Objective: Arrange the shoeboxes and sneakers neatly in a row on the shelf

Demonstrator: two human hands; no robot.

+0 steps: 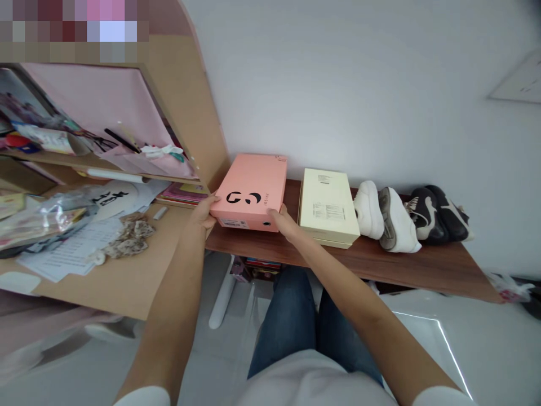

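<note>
A pink shoebox (256, 177) with black lettering sits at the left end of the brown wooden shelf (406, 268). My left hand (205, 212) grips its front left corner, thumb on the lid. At the front right corner, my right hand (282, 221) holds the box with the thumb on top; the other fingers are mostly hidden. Just right of it lies a pale yellow shoebox (327, 203), touched by neither hand. A pair of white shoes (397, 223) and a pair of black shoes (429, 217) stand farther right in the same row.
On the left is a desk (164, 265) with papers, plastic bags and a patterned hair scrunchie (131, 237). Its upright side panel (186, 96) rises close to the pink box. A white wall (338, 84) runs behind the shelf. A white tube (222, 299) leans below.
</note>
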